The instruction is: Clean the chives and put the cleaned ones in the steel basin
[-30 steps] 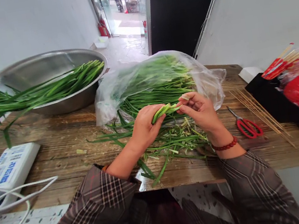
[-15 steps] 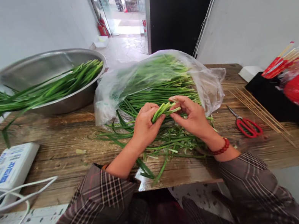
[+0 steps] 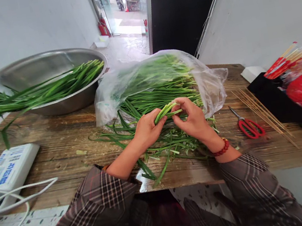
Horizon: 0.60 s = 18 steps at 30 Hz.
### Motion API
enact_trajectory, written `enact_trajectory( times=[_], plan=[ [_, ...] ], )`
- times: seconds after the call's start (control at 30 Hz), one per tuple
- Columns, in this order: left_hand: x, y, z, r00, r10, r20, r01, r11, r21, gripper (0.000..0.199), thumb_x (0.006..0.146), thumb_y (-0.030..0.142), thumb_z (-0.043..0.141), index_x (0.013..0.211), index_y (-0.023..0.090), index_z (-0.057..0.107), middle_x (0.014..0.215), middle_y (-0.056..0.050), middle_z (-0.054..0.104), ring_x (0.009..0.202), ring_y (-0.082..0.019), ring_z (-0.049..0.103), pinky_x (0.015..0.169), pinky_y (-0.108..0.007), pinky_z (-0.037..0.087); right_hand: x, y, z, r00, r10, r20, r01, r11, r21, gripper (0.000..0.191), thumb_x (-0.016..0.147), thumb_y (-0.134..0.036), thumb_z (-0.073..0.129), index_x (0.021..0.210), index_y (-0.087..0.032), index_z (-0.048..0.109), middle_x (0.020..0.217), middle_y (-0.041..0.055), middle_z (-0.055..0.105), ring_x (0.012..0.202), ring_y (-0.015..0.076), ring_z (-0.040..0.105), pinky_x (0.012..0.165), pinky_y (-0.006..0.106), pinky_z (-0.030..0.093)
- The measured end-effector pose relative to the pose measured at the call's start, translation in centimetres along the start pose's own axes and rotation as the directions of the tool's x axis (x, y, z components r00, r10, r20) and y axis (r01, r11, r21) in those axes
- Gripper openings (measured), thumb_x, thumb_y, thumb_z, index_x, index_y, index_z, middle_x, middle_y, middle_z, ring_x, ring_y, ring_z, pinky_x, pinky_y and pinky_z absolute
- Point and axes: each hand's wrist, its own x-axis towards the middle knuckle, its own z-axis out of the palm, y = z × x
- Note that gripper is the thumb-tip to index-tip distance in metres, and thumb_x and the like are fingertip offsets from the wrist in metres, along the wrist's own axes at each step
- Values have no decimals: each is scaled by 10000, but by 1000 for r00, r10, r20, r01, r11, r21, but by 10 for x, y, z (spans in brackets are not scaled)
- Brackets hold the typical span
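Note:
My left hand is wrapped round a small bunch of green stalks, whose pale ends point right. My right hand, with a red bead bracelet at its wrist, pinches at those pale ends with thumb and fingertips. Right behind both hands, a clear plastic bag lies partly over a large pile of long green stalks. Beneath my hands, loose leaves and trimmings are scattered on the wooden table.
At the back left, a steel basin holds more long greens. Red-handled scissors and thin wooden sticks lie to the right, beside a black box. A white device with cables sits at the left.
My right hand has moved slightly left, and its fingers have closed in on the pale stalk ends. My left hand keeps its hold on the bunch, almost unmoved.

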Motion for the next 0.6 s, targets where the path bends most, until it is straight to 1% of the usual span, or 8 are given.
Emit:
enact_trajectory(
  times=[0.1, 0.17, 0.3, 0.37, 0.47, 0.5, 0.53, 0.6],
  plan=[
    [0, -1, 1, 1000, -5, -5, 5, 1000, 9, 239, 910, 340, 474, 728, 187, 502, 666, 26, 498, 635, -129, 462, 608, -246, 355, 0, 2, -2, 997, -66, -42, 60, 991, -120, 403, 766, -84, 538, 1132, -251, 518, 900, 12, 656, 819, 165, 654, 778, 322, 545],
    [0, -2, 0, 1000, -11, -15, 12, 1000, 13, 277, 911, 352, 473, 685, 193, 454, 640, 33, 464, 613, -124, 431, 592, -247, 335, 2, 4, -7, 993, -79, -88, 64, 985, -161, 372, 777, -84, 526, 1114, -242, 543, 904, 18, 655, 801, 162, 642, 767, 321, 537],
    [0, -4, 0, 999, -9, -36, 9, 1000, 3, 288, 907, 344, 470, 665, 196, 419, 620, 40, 420, 596, -119, 402, 582, -248, 309, 8, 10, -26, 981, -75, -179, 32, 973, -230, 185, 824, -118, 514, 919, -225, 631, 845, 30, 666, 770, 167, 624, 713, 321, 514],
    [0, -5, -1, 999, -8, -51, 8, 1000, 1, 274, 906, 336, 473, 676, 193, 432, 616, 43, 417, 590, -115, 400, 579, -244, 306, 10, 11, -36, 991, -81, -104, 58, 976, -210, 138, 847, -151, 535, 845, -221, 654, 829, 35, 683, 792, 176, 635, 733, 336, 513],
    [-1, -6, -1, 998, -13, -64, 14, 1000, 19, 251, 906, 325, 483, 697, 187, 467, 621, 42, 443, 588, -112, 408, 577, -237, 308, 12, 9, -45, 990, -92, 104, 104, 987, -123, 86, 862, -234, 602, 819, -218, 675, 854, 43, 704, 842, 184, 652, 800, 361, 518],
    [-1, -6, 0, 998, -13, -65, 15, 999, 28, 243, 907, 323, 485, 708, 185, 483, 628, 40, 458, 592, -112, 416, 580, -235, 312, 12, 8, -45, 986, -98, 132, 112, 988, -106, 91, 864, -259, 616, 807, -216, 673, 860, 46, 701, 850, 185, 649, 809, 363, 516],
    [-1, -6, 0, 998, -10, -64, 13, 999, 37, 235, 910, 323, 485, 721, 184, 499, 637, 37, 475, 600, -114, 427, 586, -234, 319, 12, 7, -45, 986, -107, 127, 120, 988, -100, 97, 863, -279, 629, 803, -213, 668, 866, 51, 693, 860, 186, 643, 812, 363, 513],
    [-2, -6, 0, 998, 3, -55, 0, 999, 54, 227, 916, 328, 486, 746, 183, 525, 656, 29, 505, 612, -119, 448, 598, -236, 331, 11, 4, -41, 987, -135, 83, 143, 984, -109, 92, 853, -300, 654, 848, -208, 658, 889, 58, 675, 869, 189, 627, 800, 355, 506]
  ],
)
